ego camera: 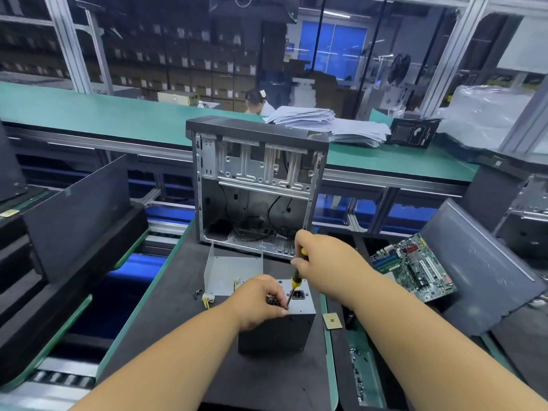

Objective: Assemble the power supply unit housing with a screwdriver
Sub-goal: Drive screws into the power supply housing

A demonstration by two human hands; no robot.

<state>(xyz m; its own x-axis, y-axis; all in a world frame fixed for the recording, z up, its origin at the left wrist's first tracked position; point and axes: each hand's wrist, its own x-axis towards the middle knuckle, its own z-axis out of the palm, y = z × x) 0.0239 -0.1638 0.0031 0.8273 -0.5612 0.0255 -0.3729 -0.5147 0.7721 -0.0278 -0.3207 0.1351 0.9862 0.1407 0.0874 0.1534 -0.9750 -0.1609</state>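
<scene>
The power supply unit (278, 330) stands on end on a dark mat, its grey socket face up. My left hand (261, 301) grips its top left edge, fingers curled over the face by the screwdriver tip. My right hand (323, 259) grips the black and yellow handle of a screwdriver (294, 282), whose shaft slants down to the unit's top face near my left fingers. A grey sheet-metal cover (234, 272) lies just behind the unit, with yellow wires (206, 302) beside it.
An open PC case (255, 185) stands upright behind the unit. A green motherboard (415, 266) lies to the right, a small square chip (332, 321) near the mat's edge. Dark side panels (77, 215) lean at left and right. Paper stacks (326, 123) sit on the far green bench.
</scene>
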